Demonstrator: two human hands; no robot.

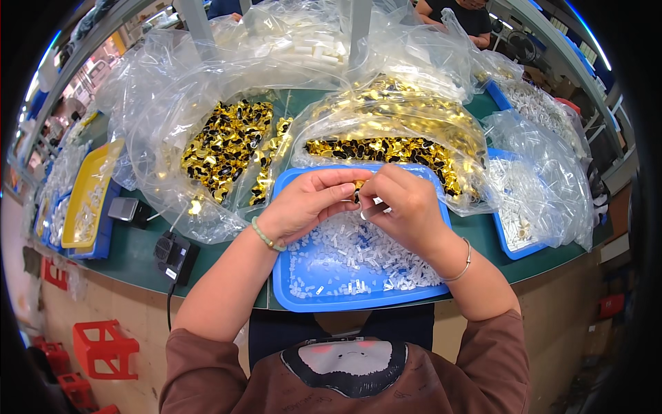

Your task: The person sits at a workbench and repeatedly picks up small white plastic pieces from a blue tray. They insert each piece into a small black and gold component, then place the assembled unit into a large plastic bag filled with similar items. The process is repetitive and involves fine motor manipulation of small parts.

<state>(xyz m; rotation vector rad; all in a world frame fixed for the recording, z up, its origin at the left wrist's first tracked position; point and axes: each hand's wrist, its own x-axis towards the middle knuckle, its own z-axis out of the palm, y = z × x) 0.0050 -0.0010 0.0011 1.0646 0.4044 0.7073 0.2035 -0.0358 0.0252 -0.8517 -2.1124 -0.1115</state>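
My left hand (307,202) and my right hand (403,207) meet over the far edge of a blue tray (358,298) of several small white plastic pieces (358,259). Between the fingertips of both hands sits a small gold and black part (358,186). The right hand also pinches a small white piece (365,214) lower down. A green bead bracelet is on my left wrist, a thin silver bangle on my right. Behind the hands lie clear bags of gold and black parts (227,145) (393,148).
A yellow tray (86,193) on a blue bin stands at the left. A black box with a cable (174,257) sits near the table edge. More blue trays and bags of white pieces (531,200) are at the right. Red crates (103,348) stand on the floor. Another person (462,17) works opposite.
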